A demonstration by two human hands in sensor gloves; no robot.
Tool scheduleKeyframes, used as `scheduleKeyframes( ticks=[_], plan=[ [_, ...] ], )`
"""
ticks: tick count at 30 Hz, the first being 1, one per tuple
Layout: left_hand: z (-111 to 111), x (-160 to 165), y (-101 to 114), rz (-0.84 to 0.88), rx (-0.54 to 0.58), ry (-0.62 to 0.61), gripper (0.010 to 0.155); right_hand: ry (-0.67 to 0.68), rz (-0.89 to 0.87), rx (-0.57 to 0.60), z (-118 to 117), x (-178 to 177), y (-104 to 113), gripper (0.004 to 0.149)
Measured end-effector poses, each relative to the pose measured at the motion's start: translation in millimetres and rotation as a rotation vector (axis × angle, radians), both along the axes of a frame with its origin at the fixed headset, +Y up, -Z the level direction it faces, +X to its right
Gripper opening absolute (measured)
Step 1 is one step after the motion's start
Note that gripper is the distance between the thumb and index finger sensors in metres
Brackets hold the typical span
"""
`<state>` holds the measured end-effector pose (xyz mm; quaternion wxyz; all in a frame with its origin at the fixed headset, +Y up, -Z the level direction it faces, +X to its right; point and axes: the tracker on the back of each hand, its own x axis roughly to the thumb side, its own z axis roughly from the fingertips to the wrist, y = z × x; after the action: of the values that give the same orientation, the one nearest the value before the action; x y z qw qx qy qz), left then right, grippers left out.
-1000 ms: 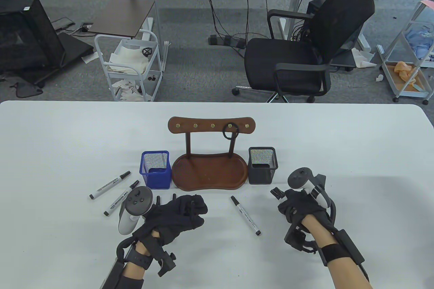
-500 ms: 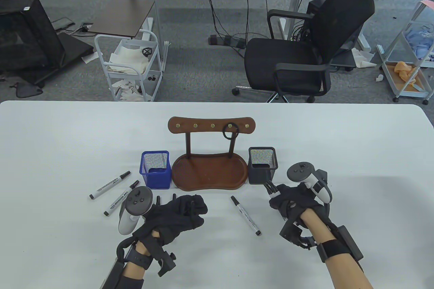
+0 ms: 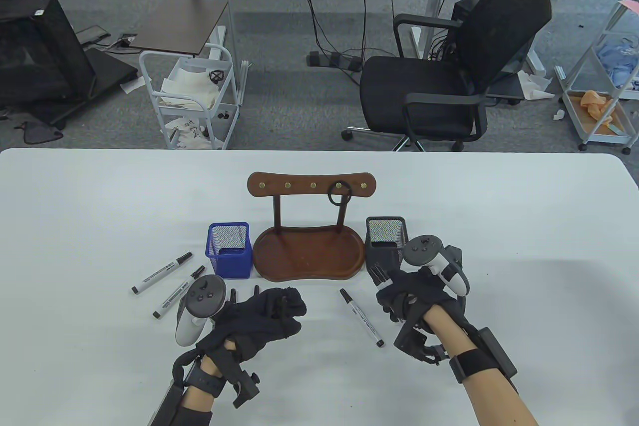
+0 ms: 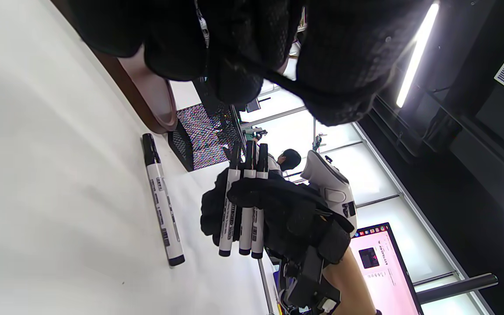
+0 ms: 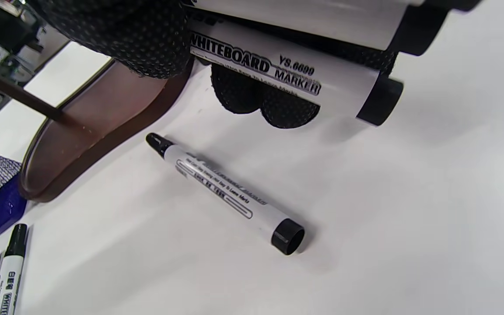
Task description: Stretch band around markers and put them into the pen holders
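At the counter's (image 3: 75, 246) near edge, the left hand (image 3: 264, 316) curls over marker caps — grip unclear. The right hand (image 3: 414, 296) clasps three white, black-capped markers (image 4: 243, 210) just before the black pen holder (image 3: 387, 243). Between the hands lies one loose marker (image 3: 362, 317); farther left, two more markers (image 3: 169, 278) beside the blue pen holder (image 3: 229, 250).

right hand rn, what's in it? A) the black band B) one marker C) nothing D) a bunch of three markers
D: the left wrist view shows the right hand gripping three white whiteboard markers with black caps side by side.
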<state>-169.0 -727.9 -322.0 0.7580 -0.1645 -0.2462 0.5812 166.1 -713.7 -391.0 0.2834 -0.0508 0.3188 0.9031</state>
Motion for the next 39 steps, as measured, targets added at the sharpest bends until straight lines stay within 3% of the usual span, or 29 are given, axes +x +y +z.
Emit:
scheduleKeyframes(
  ticks=[8, 18, 39],
  plan=[
    [0.0, 0.2, 0.0, -0.002, 0.003, -0.001, 0.071, 0.027, 0.062, -0.003, 1.8, -20.4, -7.3, 0.052],
    [0.1, 0.6, -0.5, -0.003, 0.004, -0.001, 0.071, 0.055, 0.233, 0.073, 7.7, -47.9, -23.3, 0.06],
    [0.5, 1.1, -1.3, -0.005, 0.002, -0.001, 0.071, 0.063, 0.449, 0.142, 18.9, -74.1, -35.0, 0.056]
  ],
)
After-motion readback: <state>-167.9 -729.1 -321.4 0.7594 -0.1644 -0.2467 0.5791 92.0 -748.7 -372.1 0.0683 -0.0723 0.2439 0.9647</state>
